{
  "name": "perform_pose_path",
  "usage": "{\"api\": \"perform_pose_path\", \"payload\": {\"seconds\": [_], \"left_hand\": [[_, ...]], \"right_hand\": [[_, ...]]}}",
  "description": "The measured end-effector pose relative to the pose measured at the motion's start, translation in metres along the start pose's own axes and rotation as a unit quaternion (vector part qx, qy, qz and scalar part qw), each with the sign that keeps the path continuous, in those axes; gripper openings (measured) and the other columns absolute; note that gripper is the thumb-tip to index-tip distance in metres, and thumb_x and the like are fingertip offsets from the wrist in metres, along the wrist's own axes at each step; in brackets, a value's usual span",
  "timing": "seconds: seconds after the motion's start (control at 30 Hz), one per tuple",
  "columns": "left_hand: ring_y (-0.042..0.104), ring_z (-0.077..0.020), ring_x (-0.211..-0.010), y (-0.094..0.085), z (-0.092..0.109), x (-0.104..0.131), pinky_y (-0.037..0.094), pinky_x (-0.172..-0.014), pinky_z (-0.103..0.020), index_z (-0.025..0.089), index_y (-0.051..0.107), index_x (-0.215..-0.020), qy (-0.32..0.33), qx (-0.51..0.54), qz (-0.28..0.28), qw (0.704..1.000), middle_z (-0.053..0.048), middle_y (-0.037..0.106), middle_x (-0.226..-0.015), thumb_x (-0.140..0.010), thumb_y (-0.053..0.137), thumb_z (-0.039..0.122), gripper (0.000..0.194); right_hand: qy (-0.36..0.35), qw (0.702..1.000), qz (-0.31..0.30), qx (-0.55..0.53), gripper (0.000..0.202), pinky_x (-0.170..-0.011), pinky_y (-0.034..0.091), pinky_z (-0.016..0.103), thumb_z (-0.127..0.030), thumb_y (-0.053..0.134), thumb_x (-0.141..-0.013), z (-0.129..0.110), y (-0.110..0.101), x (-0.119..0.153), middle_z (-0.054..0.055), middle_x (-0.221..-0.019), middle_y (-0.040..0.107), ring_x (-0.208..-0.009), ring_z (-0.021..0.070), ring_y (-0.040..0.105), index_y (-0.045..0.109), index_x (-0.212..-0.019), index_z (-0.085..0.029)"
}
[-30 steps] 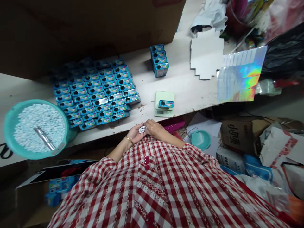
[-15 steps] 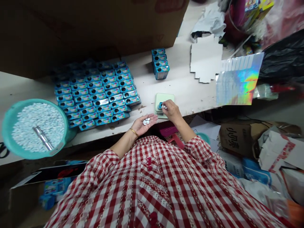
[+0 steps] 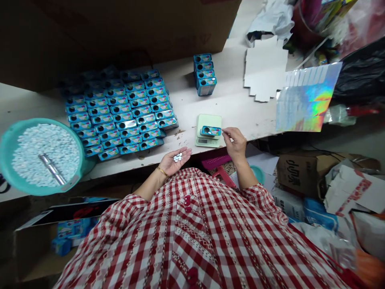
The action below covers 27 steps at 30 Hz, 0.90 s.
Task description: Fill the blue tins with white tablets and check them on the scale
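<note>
My left hand (image 3: 175, 160) is palm up with its fingers stretched out, bearing several small white candies (image 3: 177, 157) in the hollow of the palm. On a pale green digital scale (image 3: 208, 119), a blue tin (image 3: 211, 131) stands with its printed face and dark round opening upward. Just right of that tin is my right hand (image 3: 236, 143), thumb and forefinger a little apart by its end, with nothing visible between them. Whether the fingertips touch the tin is too small to tell.
A turquoise basin (image 3: 78, 170) full of pale candies, a metal scoop (image 3: 51, 168) lying in it, stands at left. Rows of blue tins (image 3: 123, 116) sit beside it. Further tins (image 3: 206, 76) line up behind the scale. A large carton (image 3: 120, 32), white card (image 3: 264, 68) and shiny sheet (image 3: 306, 102) surround them.
My right hand has drawn back to the right from over the tin, uncovering it; the candies seen in its fingers no longer show. My left hand has shifted left and slightly away from the scale.
</note>
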State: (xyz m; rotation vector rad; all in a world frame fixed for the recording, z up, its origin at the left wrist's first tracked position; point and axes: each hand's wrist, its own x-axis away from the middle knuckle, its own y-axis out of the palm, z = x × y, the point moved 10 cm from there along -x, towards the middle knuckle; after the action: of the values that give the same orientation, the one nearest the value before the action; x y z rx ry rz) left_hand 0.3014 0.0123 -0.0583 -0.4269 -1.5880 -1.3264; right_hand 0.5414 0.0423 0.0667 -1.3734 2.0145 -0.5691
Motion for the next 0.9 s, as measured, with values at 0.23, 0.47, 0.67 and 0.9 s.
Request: {"api": "perform_pose_path", "payload": {"seconds": [0.23, 0.47, 0.67, 0.9], "left_hand": [[0.067, -0.0207, -0.095, -0.007, -0.004, 0.000, 0.053, -0.085, -0.030, 0.003, 0.050, -0.125, -0.009, -0.014, 0.006, 1.000, -0.017, 0.070, -0.099, -0.083, 0.040, 0.006, 0.043], [0.068, -0.0199, -0.091, -0.008, 0.001, 0.003, 0.055, -0.081, -0.028, 0.004, 0.053, -0.120, -0.003, -0.010, 0.013, 1.000, -0.016, 0.070, -0.097, -0.083, 0.041, 0.006, 0.040], [0.067, -0.0203, -0.093, -0.012, 0.004, 0.004, 0.054, -0.082, -0.028, 0.004, 0.055, -0.118, 0.006, 0.002, 0.017, 1.000, -0.016, 0.070, -0.096, -0.081, 0.042, 0.005, 0.039], [0.067, -0.0207, -0.091, 0.005, -0.003, 0.000, 0.054, -0.081, -0.031, 0.004, 0.057, -0.116, -0.012, 0.009, -0.025, 1.000, -0.016, 0.070, -0.098, -0.087, 0.038, 0.014, 0.036]], "right_hand": [[-0.012, 0.996, -0.032, 0.088, 0.022, -0.080, 0.046, 0.036, -0.018, 0.046, -0.086, 0.010, 0.008, 0.018, 0.006, -0.089, 0.062, -0.086, 0.0195, 0.056, 0.067, -0.091, -0.021], [-0.055, 0.982, -0.091, 0.156, 0.031, -0.079, 0.043, 0.035, -0.008, 0.043, -0.083, -0.005, 0.034, 0.011, 0.007, -0.095, 0.059, -0.089, 0.0213, 0.048, 0.068, -0.094, -0.021], [-0.058, 0.973, -0.150, 0.166, 0.031, -0.081, 0.042, 0.037, -0.009, 0.041, -0.086, -0.002, 0.059, 0.004, 0.010, -0.100, 0.058, -0.092, 0.0224, 0.045, 0.067, -0.099, -0.021], [-0.110, 0.974, -0.191, 0.045, 0.029, -0.087, 0.045, 0.039, -0.017, 0.043, -0.089, -0.054, 0.079, 0.025, 0.010, -0.106, 0.057, -0.099, 0.0219, 0.050, 0.061, -0.111, -0.021]]}}
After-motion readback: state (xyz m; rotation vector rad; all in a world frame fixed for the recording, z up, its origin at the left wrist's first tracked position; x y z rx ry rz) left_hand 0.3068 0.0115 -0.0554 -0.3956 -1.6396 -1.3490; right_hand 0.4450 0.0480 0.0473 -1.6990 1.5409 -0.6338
